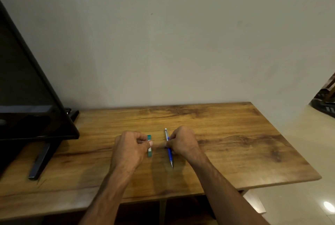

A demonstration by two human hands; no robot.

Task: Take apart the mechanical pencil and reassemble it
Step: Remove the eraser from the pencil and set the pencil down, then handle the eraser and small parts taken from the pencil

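A mechanical pencil (pixel 170 156) with a blue grip, silver upper barrel and white cap lies lengthwise on the wooden table (pixel 235 145), tip pointing toward me. My right hand (pixel 182 142) rests beside it with fingers curled around its middle. A small green and white lead case (pixel 149 147) lies a little to the left, parallel to the pencil. My left hand (pixel 130 147) pinches that case between thumb and fingers. Both hands sit low on the tabletop.
A black monitor (pixel 27 88) on a stand (pixel 41 161) fills the table's left side. A plain wall rises behind the table. The table's right edge drops to a pale tiled floor (pixel 299 206).
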